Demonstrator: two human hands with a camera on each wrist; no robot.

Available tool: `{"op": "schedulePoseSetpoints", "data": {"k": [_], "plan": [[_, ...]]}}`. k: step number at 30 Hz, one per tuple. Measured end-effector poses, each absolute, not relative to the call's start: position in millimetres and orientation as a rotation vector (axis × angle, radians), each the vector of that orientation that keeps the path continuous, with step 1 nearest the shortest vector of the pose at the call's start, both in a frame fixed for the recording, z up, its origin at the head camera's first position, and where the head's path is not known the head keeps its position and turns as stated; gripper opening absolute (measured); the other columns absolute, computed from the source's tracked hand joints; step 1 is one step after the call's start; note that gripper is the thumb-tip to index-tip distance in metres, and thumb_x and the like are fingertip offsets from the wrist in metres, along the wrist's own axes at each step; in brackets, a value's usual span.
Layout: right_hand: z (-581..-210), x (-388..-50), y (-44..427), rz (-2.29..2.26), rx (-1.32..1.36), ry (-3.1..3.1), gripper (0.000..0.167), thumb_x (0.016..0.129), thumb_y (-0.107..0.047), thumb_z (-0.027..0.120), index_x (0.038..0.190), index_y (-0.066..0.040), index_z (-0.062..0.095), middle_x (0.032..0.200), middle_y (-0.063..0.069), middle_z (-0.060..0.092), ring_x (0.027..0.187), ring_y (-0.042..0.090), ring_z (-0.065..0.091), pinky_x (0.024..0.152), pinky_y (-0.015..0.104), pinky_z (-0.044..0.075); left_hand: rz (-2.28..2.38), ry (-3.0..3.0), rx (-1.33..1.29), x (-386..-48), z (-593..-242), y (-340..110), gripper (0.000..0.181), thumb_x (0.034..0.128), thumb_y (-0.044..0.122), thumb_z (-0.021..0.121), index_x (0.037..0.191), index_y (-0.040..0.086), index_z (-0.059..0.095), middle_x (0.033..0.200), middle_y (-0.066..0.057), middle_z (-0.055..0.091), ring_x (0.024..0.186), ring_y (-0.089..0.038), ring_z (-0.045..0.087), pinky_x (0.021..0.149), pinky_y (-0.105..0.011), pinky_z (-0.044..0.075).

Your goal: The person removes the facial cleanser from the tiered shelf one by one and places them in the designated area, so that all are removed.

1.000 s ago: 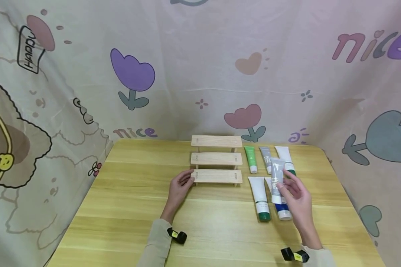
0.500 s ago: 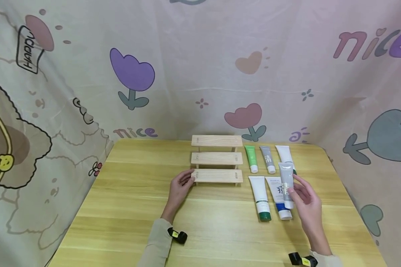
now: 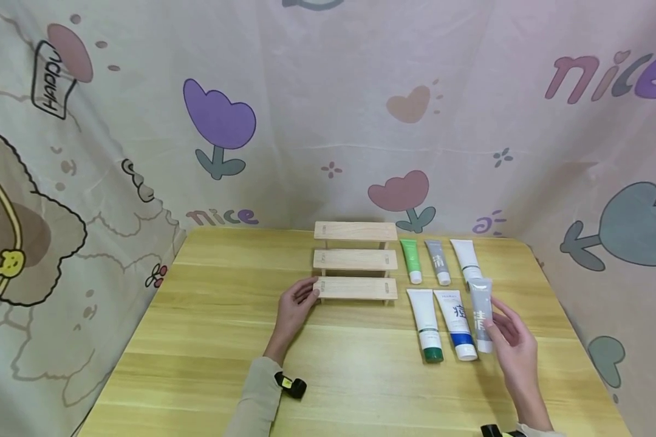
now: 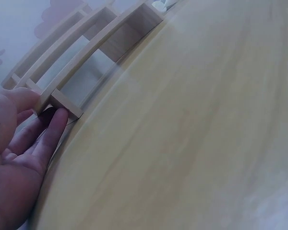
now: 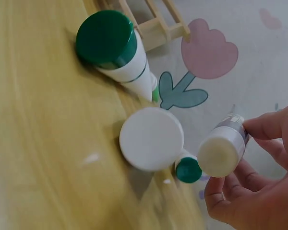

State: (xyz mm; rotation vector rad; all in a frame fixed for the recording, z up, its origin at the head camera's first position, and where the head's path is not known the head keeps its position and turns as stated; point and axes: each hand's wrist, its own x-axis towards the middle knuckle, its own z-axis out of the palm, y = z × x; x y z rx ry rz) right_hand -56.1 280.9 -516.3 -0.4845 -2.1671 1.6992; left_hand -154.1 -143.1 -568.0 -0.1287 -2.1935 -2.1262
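Observation:
My right hand (image 3: 516, 352) pinches a grey tube with a white cap (image 3: 481, 315) between thumb and fingers, just right of a white-and-blue tube (image 3: 455, 321). In the right wrist view its white cap (image 5: 222, 152) faces the camera, and the tube appears raised off the table. With thumb and fingers, my left hand (image 3: 295, 309) grips the left end of the lowest step of a three-tier wooden rack (image 3: 355, 288). The left wrist view shows the thumb on top of that step and a fingertip against its leg (image 4: 67, 103).
Beside the white-and-blue tube lies a white tube with a green cap (image 3: 426, 325). Behind are a green tube (image 3: 410, 261), another grey tube (image 3: 437, 261) and a white tube (image 3: 463, 255), partly hidden by the held one. A patterned cloth (image 3: 306, 121) hangs behind the wooden table (image 3: 350, 376).
My right hand has moved right and toward me with the grey tube, uncovering the white-and-blue tube. The left hand keeps its place on the rack.

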Motion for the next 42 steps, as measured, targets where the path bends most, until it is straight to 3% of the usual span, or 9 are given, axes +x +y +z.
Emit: {"op": "schedulePoseSetpoints", "data": {"k": [6,12,19,21,26,30,33,38,42], "plan": [[-524,-52,287,1.633,-0.552,-2.266,0.048,0.101,-0.011,0.067,0.147,-0.014,0.057,0.119,-0.008,0.066,0.106,-0.001,0.060,0.085,0.006,0.047,-2.132,-2.164,-0.146,-158,-583,-145,0.031,0.0985,0.002,0.068,0.129,-0.003,0.067,0.127,-0.022,0.067,0.117,-0.038,0.064,0.087,-0.022,0.058],[-532,-50,296,1.534,-0.559,-2.392,0.048,0.104,-0.017,0.063,0.151,-0.018,0.053,0.126,-0.002,0.063,0.106,-0.005,0.057,0.085,0.006,0.047,-2.179,-2.099,-0.219,-158,-584,-146,0.032,0.0994,0.005,0.068,0.130,-0.003,0.066,0.121,-0.024,0.068,0.104,-0.025,0.070,0.084,-0.033,0.062],[-541,-45,309,1.514,-0.442,-2.445,0.048,0.102,-0.012,0.066,0.148,-0.006,0.054,0.115,-0.013,0.064,0.100,-0.010,0.058,0.082,0.006,0.049,-2.193,-2.087,-0.248,-156,-583,-146,0.032,0.0998,0.006,0.068,0.130,-0.003,0.066,0.119,-0.025,0.068,0.100,-0.020,0.070,0.084,-0.036,0.062],[-543,-45,312,1.490,-0.444,-2.483,0.049,0.101,-0.013,0.067,0.147,-0.004,0.054,0.115,-0.007,0.066,0.097,-0.011,0.058,0.081,0.006,0.050,-2.193,-2.090,-0.242,-155,-582,-145,0.032,0.0999,0.006,0.068,0.130,-0.003,0.066,0.119,-0.025,0.068,0.100,-0.022,0.070,0.083,-0.035,0.062],[-546,-47,317,1.437,-0.456,-2.572,0.049,0.100,-0.015,0.069,0.146,-0.003,0.055,0.124,0.025,0.066,0.091,-0.015,0.055,0.077,0.005,0.049,-2.192,-2.098,-0.207,-155,-580,-145,0.032,0.0994,0.006,0.068,0.130,-0.002,0.066,0.120,-0.025,0.068,0.104,-0.027,0.070,0.083,-0.033,0.062],[-546,-50,318,1.379,-0.445,-2.630,0.048,0.101,-0.014,0.068,0.145,-0.001,0.055,0.125,0.033,0.063,0.088,-0.017,0.052,0.075,0.003,0.046,-2.204,-2.103,-0.194,-157,-579,-144,0.032,0.0989,0.004,0.068,0.130,-0.003,0.066,0.121,-0.025,0.068,0.105,-0.029,0.069,0.083,-0.032,0.062],[-545,-52,318,1.300,-0.448,-2.683,0.047,0.101,-0.016,0.068,0.144,-0.002,0.057,0.123,0.032,0.065,0.091,-0.006,0.059,0.072,0.003,0.044,-2.206,-2.101,-0.207,-158,-580,-144,0.033,0.0992,0.002,0.067,0.131,-0.005,0.065,0.122,-0.027,0.067,0.106,-0.031,0.069,0.083,-0.033,0.062],[-543,-56,319,1.167,-0.384,-2.737,0.044,0.100,-0.016,0.068,0.141,-0.001,0.059,0.117,0.033,0.067,0.101,0.038,0.069,0.069,0.005,0.041,-2.212,-2.101,-0.209,-158,-582,-145,0.033,0.0998,0.002,0.066,0.132,-0.005,0.064,0.124,-0.027,0.066,0.107,-0.029,0.068,0.084,-0.032,0.061],[-542,-57,319,1.109,-0.349,-2.755,0.042,0.100,-0.013,0.066,0.140,0.000,0.060,0.115,0.032,0.068,0.100,0.042,0.068,0.068,0.007,0.042,-2.212,-2.107,-0.200,-158,-582,-146,0.032,0.0993,0.005,0.068,0.131,-0.002,0.066,0.123,-0.025,0.067,0.107,-0.029,0.068,0.084,-0.032,0.061]]}}
